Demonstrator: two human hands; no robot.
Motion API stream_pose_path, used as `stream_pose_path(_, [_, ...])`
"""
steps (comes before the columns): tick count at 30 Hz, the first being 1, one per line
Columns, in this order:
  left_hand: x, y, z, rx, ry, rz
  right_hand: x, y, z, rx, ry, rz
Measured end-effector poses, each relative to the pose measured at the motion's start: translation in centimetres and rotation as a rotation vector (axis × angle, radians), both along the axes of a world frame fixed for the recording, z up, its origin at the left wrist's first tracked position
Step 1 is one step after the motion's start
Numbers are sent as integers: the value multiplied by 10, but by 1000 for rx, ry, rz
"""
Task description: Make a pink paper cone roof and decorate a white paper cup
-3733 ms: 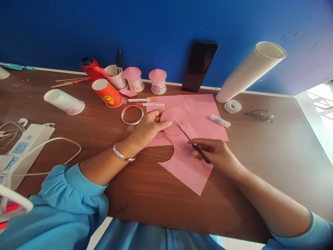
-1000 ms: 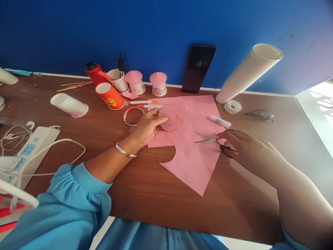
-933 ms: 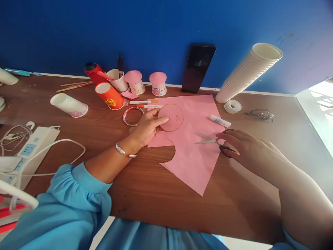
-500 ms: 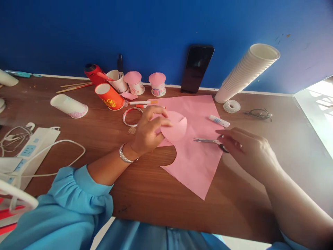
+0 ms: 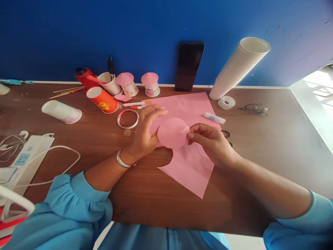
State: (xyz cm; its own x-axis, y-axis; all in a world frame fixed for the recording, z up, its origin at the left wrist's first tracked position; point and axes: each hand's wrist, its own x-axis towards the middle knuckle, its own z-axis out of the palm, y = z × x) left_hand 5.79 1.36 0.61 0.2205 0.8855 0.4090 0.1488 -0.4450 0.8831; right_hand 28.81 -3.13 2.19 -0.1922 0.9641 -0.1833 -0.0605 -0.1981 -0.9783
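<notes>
A pink paper circle (image 5: pixel 173 133) is held up above a pink paper sheet (image 5: pixel 199 173) that has a round piece cut out of its left side. My right hand (image 5: pixel 214 140) pinches the circle's right edge between thumb and fingers. At the left edge rests the thumb of my left hand (image 5: pixel 145 132), its index and middle fingers stretched out above the circle. Black scissor handles (image 5: pixel 226 133) poke out behind my right hand, which hides the blades. A white glue stick (image 5: pixel 214 117) lies on the sheet's right side.
Two small cups with pink cone roofs (image 5: pixel 150 79) stand by the blue wall, near a phone (image 5: pixel 189 66). A tall stack of white cups (image 5: pixel 240 67) leans at right, beside a tape roll (image 5: pixel 227 102) and glasses (image 5: pixel 253 108). A power strip (image 5: pixel 32 156) with cables lies left.
My right hand has let go of the scissors and moved left to pinch the paper circle's right edge. The left fingers have lifted off the circle's face. The view has shifted slightly.
</notes>
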Motion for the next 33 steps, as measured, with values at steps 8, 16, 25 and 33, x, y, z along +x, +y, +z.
stream_pose_path(8, [1, 11, 5, -649, -275, -196, -12, 19, -6, 77, -163, -5])
stream_pose_path(16, [-2, 10, -4, -670, -247, -291, -13, 21, -12, -1, -36, -10])
stream_pose_path(25, [0, 9, 16, -610, 31, -342, -19, 15, -12, 9, -70, 79])
stream_pose_path(33, [2, 7, 18, -753, 81, -365, -20, 13, -9, 2, -125, 109])
